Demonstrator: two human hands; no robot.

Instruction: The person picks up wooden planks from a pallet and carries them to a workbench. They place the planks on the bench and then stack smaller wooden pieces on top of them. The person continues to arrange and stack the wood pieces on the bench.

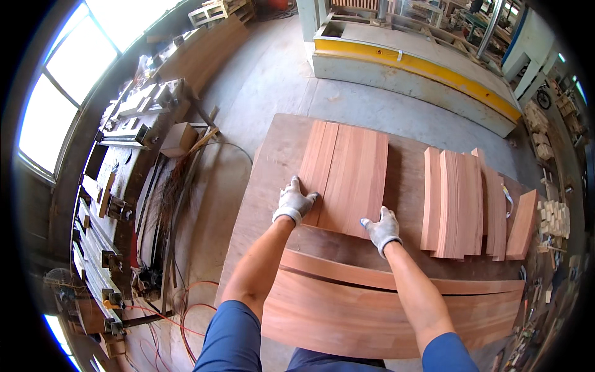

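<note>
Reddish-brown wooden boards [353,173] lie side by side on the large brown worktable [260,180], a narrow one at left against a wider one, with a dark seam between. My left hand [294,201], in a grey-white glove, grips the left edge near the front corner, its thumb over the top face. At the right front corner, my gloved right hand [382,229] holds the other edge, thumb toward the middle. Fingertips on the outer sides are partly hidden. Nearer to me lie a long wide panel [347,310] and a narrow strip [334,268] along its far edge.
Stacked wooden pieces [458,204] stand on the table's right, with a single block [522,226] beside them. A cluttered bench with clamps [111,260] runs along the left. Orange hoses [186,316] lie on the floor there. A yellow-edged machine [409,62] stands beyond the table.
</note>
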